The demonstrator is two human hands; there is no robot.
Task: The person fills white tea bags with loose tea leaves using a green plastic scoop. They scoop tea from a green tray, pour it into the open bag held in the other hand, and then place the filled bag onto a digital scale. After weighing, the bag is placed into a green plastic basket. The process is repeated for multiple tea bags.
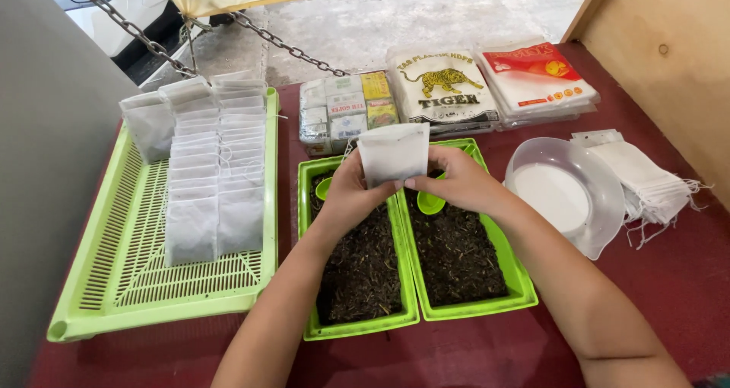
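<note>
Both hands, left hand [351, 192] and right hand [456, 181], were clamped on a white filter bag [393, 152] (held upright) above two green trays [407, 312] of loose tea.

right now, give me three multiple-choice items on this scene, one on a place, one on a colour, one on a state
1. Where do the filled white bags lie?
A. in the slotted tray at the left
B. in the clear bowl
C. on the flat packets

2. What colour are the two tubs of dark loose leaves?
A. red
B. green
C. blue

3. How is the white bag held?
A. lying flat on the table
B. hanging from a chain
C. gripped by the left hand and the right hand

A: rows of bags fill the slotted tray.
B: both rims are bright green.
C: fingers of both hands pinch it above the tubs.
</note>
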